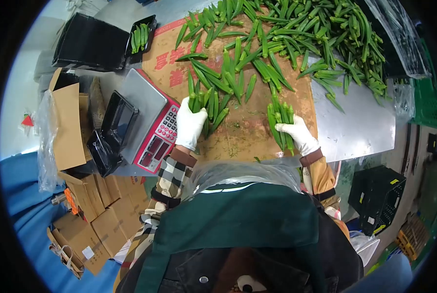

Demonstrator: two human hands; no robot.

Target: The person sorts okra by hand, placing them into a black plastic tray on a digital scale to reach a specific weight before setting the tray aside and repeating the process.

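Beside the scale (147,110) on the desk (355,129), the left grip (189,124) is holding okra pods (196,99) over cardboard (240,134); the right grip (299,135) is clasping another bunch (278,115). Pods are looking light, firm, probably easily bruised, best taken mid-length; both forearms (173,170) are reaching forward, hidden fingertips apparently curling beneath.

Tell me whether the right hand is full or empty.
Full: the right hand holds a bunch of okra, with its white-gloved thumb lying across the green pods.
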